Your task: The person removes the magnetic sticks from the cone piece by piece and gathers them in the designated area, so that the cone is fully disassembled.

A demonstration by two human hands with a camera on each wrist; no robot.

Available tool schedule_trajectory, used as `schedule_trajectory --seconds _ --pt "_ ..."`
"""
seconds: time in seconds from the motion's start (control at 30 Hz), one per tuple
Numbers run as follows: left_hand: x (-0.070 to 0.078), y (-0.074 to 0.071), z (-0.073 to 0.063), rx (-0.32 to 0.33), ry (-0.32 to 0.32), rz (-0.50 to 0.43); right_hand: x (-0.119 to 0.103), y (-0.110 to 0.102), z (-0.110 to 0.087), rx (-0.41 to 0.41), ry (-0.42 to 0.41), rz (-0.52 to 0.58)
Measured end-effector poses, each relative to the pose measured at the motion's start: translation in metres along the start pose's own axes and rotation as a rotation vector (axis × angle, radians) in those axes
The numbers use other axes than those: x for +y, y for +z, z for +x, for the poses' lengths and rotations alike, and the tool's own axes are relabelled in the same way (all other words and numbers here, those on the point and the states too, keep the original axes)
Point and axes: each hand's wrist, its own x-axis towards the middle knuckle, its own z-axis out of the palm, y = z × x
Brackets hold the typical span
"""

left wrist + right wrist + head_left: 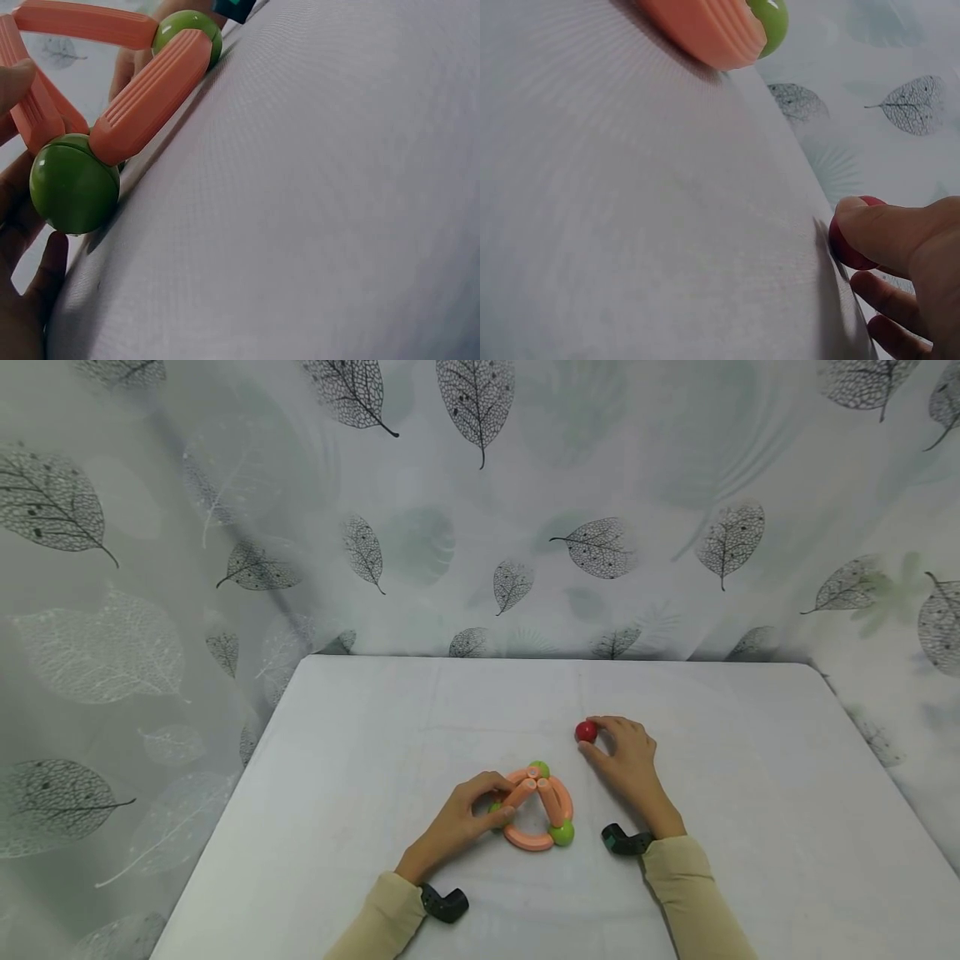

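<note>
Grips with the left hand (459,814), partly closed, the left leaning rod (520,792) of an orange-and-green frame (552,804), bending fingers and thumb about it close to the left green ball (73,187). Just rightward, has the frame on the white table (360,777), with leaning rods almost meeting at their upper ends above an orange ring (528,842). Farther right and back, pinches the red ball (585,732) between thumb and fingers of the half-open right hand (628,762), apart from the frame.
</note>
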Motion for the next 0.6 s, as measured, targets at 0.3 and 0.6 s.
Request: schedule_trajectory --seconds 0.3,0.6 --pt "-0.003 0.000 0.000 -0.003 0.061 0.004 -0.005 -0.006 -0.002 -0.043 0.002 0.004" --pt "0.008 -0.002 0.001 -0.004 0.068 0.003 -0.009 -0.015 0.000 -0.066 -0.009 0.038"
